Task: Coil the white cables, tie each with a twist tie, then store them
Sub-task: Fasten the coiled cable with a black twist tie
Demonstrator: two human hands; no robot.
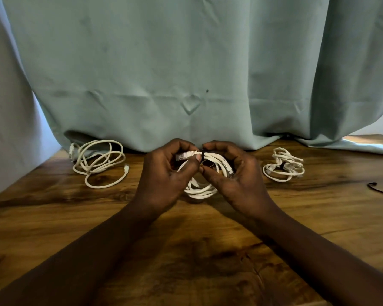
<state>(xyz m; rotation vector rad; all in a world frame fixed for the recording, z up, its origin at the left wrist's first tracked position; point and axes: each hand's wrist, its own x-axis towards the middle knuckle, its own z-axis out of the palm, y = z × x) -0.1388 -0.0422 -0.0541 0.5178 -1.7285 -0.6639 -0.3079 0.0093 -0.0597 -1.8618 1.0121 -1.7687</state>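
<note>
2 hands close on 1 coiled white cable [199,191] just above the wooden table [186,250].

The left hand [164,173] grips the coil beside its plug [182,156], thumb on top. The right hand [234,173] pinches the black twist tie [202,153] wrapped around the strands, though it is hard to see whether the tie is fastened. The coil hangs between both palms. A loose cable [97,164] lies well to the left and a tied bundle [283,165] to the right.
</note>
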